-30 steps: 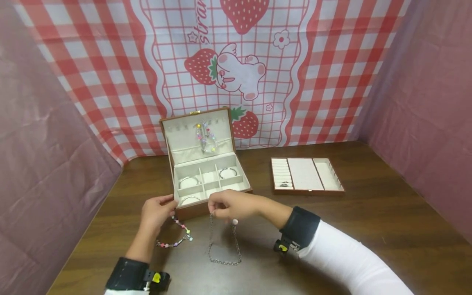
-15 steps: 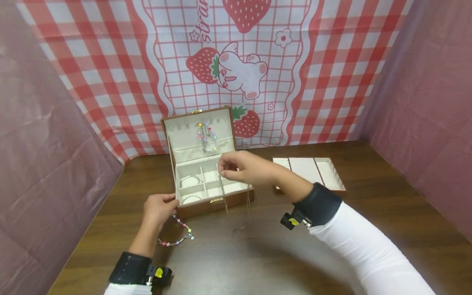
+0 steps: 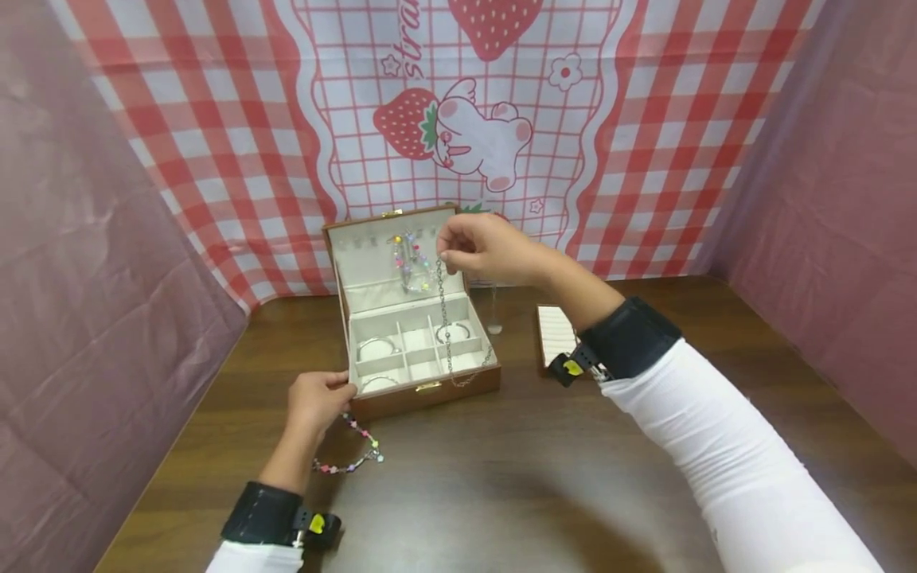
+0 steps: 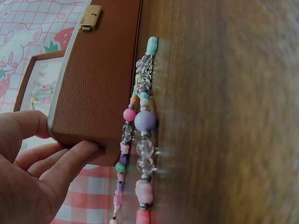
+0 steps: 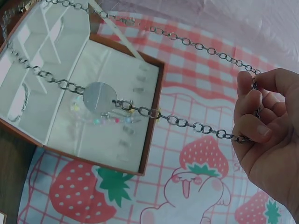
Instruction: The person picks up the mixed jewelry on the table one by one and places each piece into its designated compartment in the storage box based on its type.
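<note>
My right hand (image 3: 487, 251) pinches a silver chain necklace (image 3: 442, 306) and holds it up at the raised lid. The chain hangs in a long loop in front of the compartments of a brown jewelry box (image 3: 401, 405). In the right wrist view, a round disc pendant (image 5: 99, 97) sits on one strand. At the box's left front corner, my left hand (image 3: 315, 402) grips the wall between thumb and fingers. Colourful beads (image 3: 371, 446) on a string lie on the table by that hand. More beaded strands (image 3: 411, 263) hang from hooks inside the lid.
Inside the box, bangles (image 3: 376, 348) lie in three compartments. A shallow tray (image 3: 553, 334) stands to the right, mostly hidden by the right forearm. A strawberry-print cloth (image 3: 487, 127) hangs behind the wooden table (image 3: 458, 493), with pink cloth at both sides.
The right hand has risen from before the box to lid height, lifting the chain off the table. The left hand keeps its hold on the corner.
</note>
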Demonstrator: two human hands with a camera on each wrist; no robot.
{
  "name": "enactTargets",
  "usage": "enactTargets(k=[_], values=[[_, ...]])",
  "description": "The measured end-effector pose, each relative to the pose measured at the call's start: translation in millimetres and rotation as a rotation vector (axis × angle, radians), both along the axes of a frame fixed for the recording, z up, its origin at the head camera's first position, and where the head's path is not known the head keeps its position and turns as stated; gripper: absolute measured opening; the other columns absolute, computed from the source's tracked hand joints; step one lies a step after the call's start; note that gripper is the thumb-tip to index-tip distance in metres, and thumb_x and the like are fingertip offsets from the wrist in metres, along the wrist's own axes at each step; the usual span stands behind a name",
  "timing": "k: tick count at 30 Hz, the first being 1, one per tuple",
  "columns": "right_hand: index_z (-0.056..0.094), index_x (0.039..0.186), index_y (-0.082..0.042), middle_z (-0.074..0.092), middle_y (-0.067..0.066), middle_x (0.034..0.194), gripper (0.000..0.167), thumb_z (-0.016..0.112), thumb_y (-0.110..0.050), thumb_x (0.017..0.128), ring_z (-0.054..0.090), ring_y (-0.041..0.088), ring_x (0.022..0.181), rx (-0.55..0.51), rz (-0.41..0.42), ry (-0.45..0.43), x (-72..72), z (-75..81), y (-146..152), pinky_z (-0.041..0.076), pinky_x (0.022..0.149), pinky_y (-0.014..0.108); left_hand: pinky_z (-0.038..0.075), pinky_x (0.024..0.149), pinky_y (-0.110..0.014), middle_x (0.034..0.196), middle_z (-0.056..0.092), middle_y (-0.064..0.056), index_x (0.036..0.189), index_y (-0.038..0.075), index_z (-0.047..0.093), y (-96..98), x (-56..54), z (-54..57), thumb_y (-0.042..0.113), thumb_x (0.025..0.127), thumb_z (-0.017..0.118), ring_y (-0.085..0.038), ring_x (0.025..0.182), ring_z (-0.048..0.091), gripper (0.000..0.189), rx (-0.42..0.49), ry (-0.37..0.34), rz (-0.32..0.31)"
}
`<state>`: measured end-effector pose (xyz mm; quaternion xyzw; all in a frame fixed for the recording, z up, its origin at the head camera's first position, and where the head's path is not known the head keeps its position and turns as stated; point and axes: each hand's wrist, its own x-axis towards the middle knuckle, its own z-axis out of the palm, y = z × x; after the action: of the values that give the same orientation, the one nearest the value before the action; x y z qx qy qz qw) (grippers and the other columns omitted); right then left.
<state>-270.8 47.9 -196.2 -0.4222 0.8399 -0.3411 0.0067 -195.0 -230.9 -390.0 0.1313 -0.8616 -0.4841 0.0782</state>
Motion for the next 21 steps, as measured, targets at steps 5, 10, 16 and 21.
enactTargets(k=[5, 10, 16, 21], values=[[0.058, 0.099, -0.001, 0.064, 0.011, 0.086, 0.006, 0.056, -0.006, 0.097, 0.057, 0.022, 0.075, -0.052, -0.035, -0.031, -7.8, -0.2, 3.1, 0.046, 0.064, 0.026, 0.047, 0.05, -0.023, 0.091, 0.071, -0.024, 0.111, -0.005, 0.07, 1.3, -0.6, -0.3, 0.007, 0.08, 0.071, -0.012, 0.054, 0.063, 0.033, -0.028, -0.011, 0.018], [0.058, 0.099, 0.0, 0.061, 0.017, 0.084, 0.006, 0.055, -0.005, 0.097, 0.051, 0.018, 0.067, -0.085, -0.053, -0.043, -14.5, 1.6, 5.2, 0.044, 0.059, 0.025, 0.047, 0.056, -0.024, 0.07, 0.071, -0.013, 0.108, -0.003, 0.073, 3.1, 1.9, 0.2, 0.01, 0.079, 0.072, -0.018, 0.056, 0.066, 0.032, -0.089, -0.016, 0.009], [0.059, 0.098, -0.001, 0.061, 0.013, 0.084, 0.006, 0.055, -0.006, 0.096, 0.05, 0.017, 0.068, -0.079, -0.113, 0.011, -25.7, 1.0, 7.6, 0.044, 0.06, 0.025, 0.047, 0.06, -0.027, 0.062, 0.069, -0.007, 0.107, 0.0, 0.073, 8.3, 8.3, 1.3, 0.012, 0.078, 0.073, -0.021, 0.058, 0.068, 0.032, -0.121, -0.017, -0.006], [0.059, 0.099, -0.002, 0.061, 0.012, 0.085, 0.009, 0.054, -0.009, 0.097, 0.048, 0.017, 0.065, -0.087, -0.174, 0.005, -38.0, -4.8, 8.9, 0.042, 0.058, 0.026, 0.048, 0.054, -0.024, 0.071, 0.071, -0.014, 0.107, -0.002, 0.073, 12.9, 12.0, 0.8, 0.008, 0.077, 0.072, -0.019, 0.056, 0.067, 0.031, -0.102, -0.001, -0.026]])
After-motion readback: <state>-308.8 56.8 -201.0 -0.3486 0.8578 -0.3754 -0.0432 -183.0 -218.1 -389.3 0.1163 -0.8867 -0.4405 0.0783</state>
